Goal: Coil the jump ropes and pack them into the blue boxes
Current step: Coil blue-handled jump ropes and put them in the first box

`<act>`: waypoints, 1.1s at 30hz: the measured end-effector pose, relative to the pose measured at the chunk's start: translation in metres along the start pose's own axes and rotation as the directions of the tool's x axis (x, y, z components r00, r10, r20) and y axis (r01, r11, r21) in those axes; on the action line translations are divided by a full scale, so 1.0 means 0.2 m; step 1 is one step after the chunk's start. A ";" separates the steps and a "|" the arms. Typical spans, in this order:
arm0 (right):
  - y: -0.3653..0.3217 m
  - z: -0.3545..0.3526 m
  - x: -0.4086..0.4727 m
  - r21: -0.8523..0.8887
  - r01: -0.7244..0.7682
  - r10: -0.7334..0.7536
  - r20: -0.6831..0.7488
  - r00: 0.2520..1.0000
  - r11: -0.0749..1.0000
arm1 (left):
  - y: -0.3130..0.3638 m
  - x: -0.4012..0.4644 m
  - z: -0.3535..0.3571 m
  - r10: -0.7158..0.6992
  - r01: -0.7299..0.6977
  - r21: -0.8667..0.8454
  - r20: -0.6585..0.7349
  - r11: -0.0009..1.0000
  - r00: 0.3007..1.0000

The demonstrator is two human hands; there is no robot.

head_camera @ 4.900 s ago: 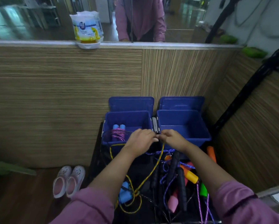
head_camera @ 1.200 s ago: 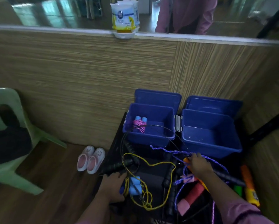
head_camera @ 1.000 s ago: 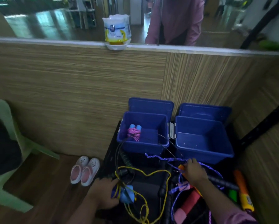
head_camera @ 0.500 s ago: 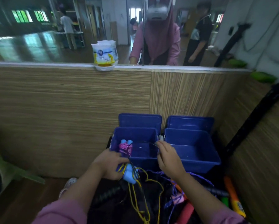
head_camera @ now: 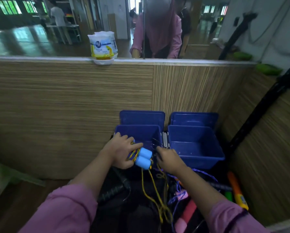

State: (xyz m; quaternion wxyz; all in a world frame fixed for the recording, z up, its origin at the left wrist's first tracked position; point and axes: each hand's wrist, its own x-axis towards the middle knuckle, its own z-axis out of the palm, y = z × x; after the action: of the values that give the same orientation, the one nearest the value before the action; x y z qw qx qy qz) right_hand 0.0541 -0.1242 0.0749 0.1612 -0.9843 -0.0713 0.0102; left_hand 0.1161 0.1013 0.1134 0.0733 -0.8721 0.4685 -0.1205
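My left hand (head_camera: 122, 153) grips the two light-blue handles (head_camera: 143, 158) of the yellow jump rope (head_camera: 155, 192), just in front of the left blue box (head_camera: 137, 132). The yellow cord hangs down from the handles in loose loops. My right hand (head_camera: 170, 159) pinches the cord beside the handles, fingers curled. The right blue box (head_camera: 195, 146) stands open with nothing seen inside. Both lids lean upright behind the boxes. A purple rope (head_camera: 206, 174) and other ropes lie tangled below my arms.
A wood-panelled wall (head_camera: 70, 106) rises right behind the boxes, with a mirror above it. A white and yellow packet (head_camera: 103, 46) stands on the ledge. Orange (head_camera: 236, 190), green and pink handles lie at the lower right. A black slanted bar (head_camera: 261, 106) runs along the right.
Since a second ago my left hand has lifted the light-blue handles from the pile up to the left box. My right hand left the purple rope and came to the yellow cord.
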 end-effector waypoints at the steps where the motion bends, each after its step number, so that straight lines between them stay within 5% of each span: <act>1: 0.02 0.01 0.00 -0.028 -0.039 0.040 0.029 0.999 0.999 | -0.01 -0.01 0.01 -0.026 0.025 -0.023 -0.013 0.999 1.000; 4: 0.08 0.06 -0.01 -0.019 -0.134 0.135 0.087 0.987 0.991 | -0.04 -0.03 0.02 -0.141 0.137 -0.104 -0.032 0.985 0.989; 7: 0.09 0.09 0.00 0.295 -0.100 0.106 -0.003 0.994 0.950 | -0.04 -0.02 0.02 -0.240 0.232 -0.198 -0.017 0.952 0.971; 10: 0.04 0.07 0.04 0.714 -0.162 0.188 0.043 0.981 0.681 | -0.02 0.01 0.01 -0.379 0.362 -0.393 0.036 0.845 0.925; 14: -0.05 0.06 0.09 0.888 -0.253 0.147 0.212 0.966 0.384 | 0.00 0.08 0.02 -0.522 0.465 -0.650 0.122 0.601 0.844; 19: -0.10 0.12 0.12 0.843 -0.248 0.140 0.205 0.969 0.478 | 0.06 0.16 0.03 -0.520 0.444 -0.742 0.151 0.502 0.841; 29: -0.12 0.14 0.11 0.913 -0.291 0.120 0.268 0.956 0.284 | 0.14 0.27 0.05 -0.539 0.499 -0.787 0.260 0.362 0.801; 33: -0.07 0.14 0.10 0.838 -0.285 0.232 0.195 0.953 0.466 | 0.13 0.27 0.07 -0.554 0.484 -0.821 0.261 0.304 0.790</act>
State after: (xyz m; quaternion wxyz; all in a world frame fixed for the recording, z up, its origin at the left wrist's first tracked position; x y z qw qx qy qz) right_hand 0.0712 -0.0988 0.0529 0.6211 -0.7730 0.0883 0.0944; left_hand 0.1285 0.0426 0.1012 -0.4274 -0.8863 0.1596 0.0797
